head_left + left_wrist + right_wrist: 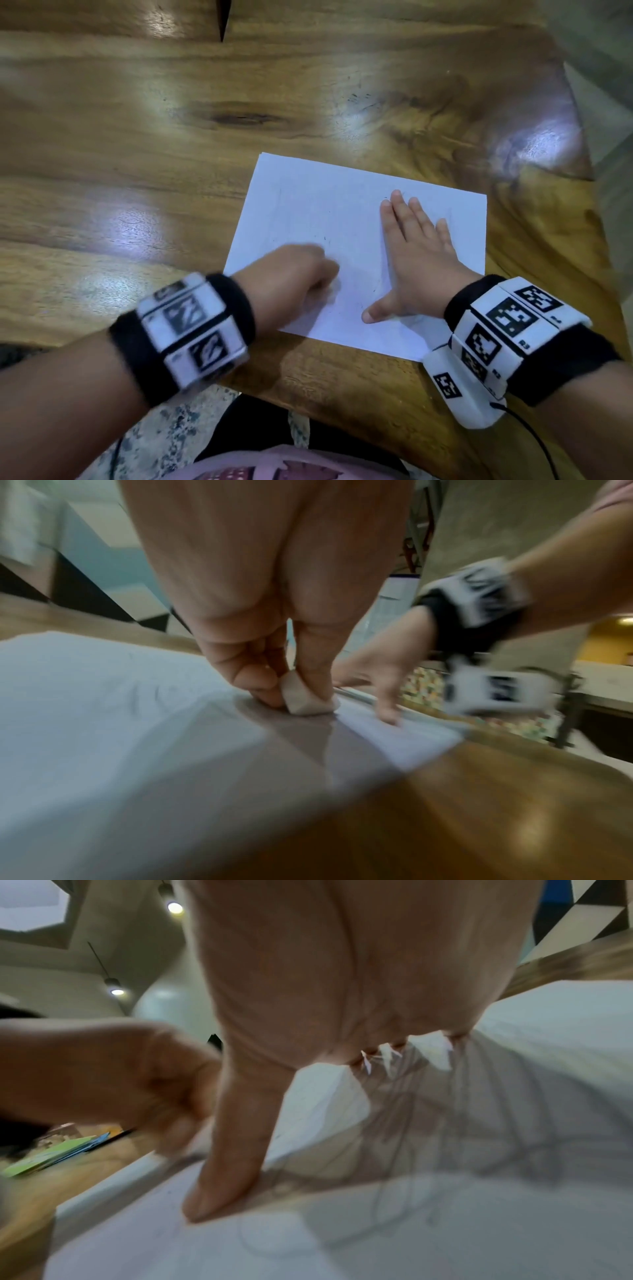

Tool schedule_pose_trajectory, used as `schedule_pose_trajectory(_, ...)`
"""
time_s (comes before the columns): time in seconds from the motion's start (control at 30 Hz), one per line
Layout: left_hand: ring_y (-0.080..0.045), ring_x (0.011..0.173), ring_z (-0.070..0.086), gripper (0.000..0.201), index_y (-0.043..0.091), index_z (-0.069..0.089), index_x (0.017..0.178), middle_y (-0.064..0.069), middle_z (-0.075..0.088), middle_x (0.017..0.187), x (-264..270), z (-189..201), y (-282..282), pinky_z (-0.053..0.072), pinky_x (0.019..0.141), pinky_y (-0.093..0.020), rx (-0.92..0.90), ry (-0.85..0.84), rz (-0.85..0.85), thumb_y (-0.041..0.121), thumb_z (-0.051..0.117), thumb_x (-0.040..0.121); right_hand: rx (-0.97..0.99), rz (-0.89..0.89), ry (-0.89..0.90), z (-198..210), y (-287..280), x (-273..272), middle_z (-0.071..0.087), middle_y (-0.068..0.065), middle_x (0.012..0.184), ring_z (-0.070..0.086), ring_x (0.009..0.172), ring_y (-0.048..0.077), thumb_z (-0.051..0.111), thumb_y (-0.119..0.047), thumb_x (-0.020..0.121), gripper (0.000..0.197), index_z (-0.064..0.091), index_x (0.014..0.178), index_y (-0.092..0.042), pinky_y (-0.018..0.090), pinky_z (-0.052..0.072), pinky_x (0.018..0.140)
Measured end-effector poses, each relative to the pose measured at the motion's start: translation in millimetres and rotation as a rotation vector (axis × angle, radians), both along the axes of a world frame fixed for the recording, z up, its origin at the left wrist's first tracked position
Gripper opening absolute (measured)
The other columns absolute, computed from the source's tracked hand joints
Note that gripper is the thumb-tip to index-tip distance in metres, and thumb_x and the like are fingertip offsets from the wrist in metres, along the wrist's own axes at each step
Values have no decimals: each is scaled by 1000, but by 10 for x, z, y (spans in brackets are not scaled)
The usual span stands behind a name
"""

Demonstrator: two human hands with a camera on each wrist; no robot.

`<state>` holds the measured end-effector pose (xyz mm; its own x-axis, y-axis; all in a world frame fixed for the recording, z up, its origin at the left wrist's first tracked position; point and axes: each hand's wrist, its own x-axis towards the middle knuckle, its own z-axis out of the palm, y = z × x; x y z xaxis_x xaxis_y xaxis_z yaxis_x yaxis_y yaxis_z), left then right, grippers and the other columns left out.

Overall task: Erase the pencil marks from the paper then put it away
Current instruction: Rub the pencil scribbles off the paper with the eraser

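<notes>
A white sheet of paper (318, 205) lies on the wooden table (171, 154), near its front right corner. Faint pencil marks show on it, clearest in the right wrist view as grey loops (462, 1137). My left hand (294, 274) pinches a small white eraser (303, 699) and presses it on the paper's near left part; the hand is motion-blurred. My right hand (411, 253) lies flat on the paper's right half, fingers straight and thumb (226, 1164) spread out to the side.
The table's front edge (342, 394) runs just below the paper, its rounded right corner (548, 137) close to the sheet. Green and blue flat items (58, 1153) lie on the table to the left. Patterned floor (171, 428) shows below the edge.
</notes>
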<state>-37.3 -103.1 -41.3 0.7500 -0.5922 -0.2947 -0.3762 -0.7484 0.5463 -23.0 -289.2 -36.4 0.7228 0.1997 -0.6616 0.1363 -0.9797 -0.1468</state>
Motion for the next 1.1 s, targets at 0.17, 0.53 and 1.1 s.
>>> schedule_pose_trajectory(0.17,-21,72,47,8,11,54,71,2,43,76,65,-75,20,28,62,-26,-30,-24,59,6,56,77,-19,5,1,-3,24,5,-43,-1,146,-37,136,19,79,-64,51,152,-33,141,-13,49,-12,115)
schedule_pose_trajectory(0.53,-23,72,51,11,9,52,70,0,45,76,-19,-123,69,31,59,-25,-16,-67,149,5,56,79,-24,-42,33,52,130,9,-45,3,145,-38,135,23,80,-57,55,148,-32,142,-15,52,-12,114)
schedule_pose_trajectory(1.1,-21,70,47,19,12,50,63,-2,46,74,-56,35,15,28,61,-27,15,23,36,12,58,80,-31,13,41,12,146,4,-50,-2,141,-40,134,24,76,-69,51,150,-37,139,-22,58,-13,110)
